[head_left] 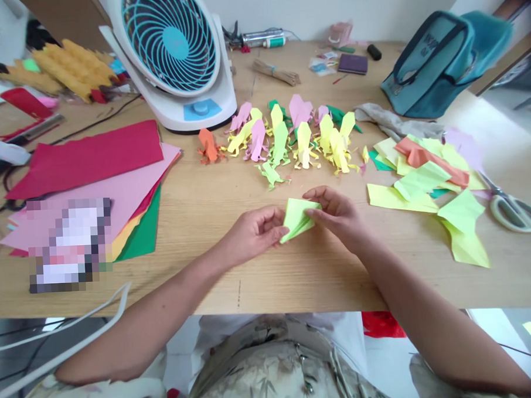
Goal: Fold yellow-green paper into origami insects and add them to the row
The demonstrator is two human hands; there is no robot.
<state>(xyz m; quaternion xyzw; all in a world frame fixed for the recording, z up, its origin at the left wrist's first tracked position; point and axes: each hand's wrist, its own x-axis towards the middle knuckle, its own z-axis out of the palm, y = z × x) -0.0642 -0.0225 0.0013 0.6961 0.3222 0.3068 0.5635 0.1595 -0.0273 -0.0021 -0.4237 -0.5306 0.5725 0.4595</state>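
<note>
A small folded piece of light green paper [298, 216] is held between both hands, above the wooden table [269, 287]. My left hand [260, 231] pinches its lower left corner with thumb and fingers. At its right side, my right hand [334, 210] grips the edge, the thumb on top and the fingers behind. Just beyond the hands stand several folded paper figures in yellow, pink and green, with an orange one [208, 146] at their left end. A light green figure [271, 174] lies nearest the hands.
A fan [177, 44] stands behind, left of centre. Coloured sheets [88, 163] and a blurred-out flat object [71, 245] lie left. Paper scraps [416, 180], scissors [510, 206] and a teal bag [436, 68] are on the right.
</note>
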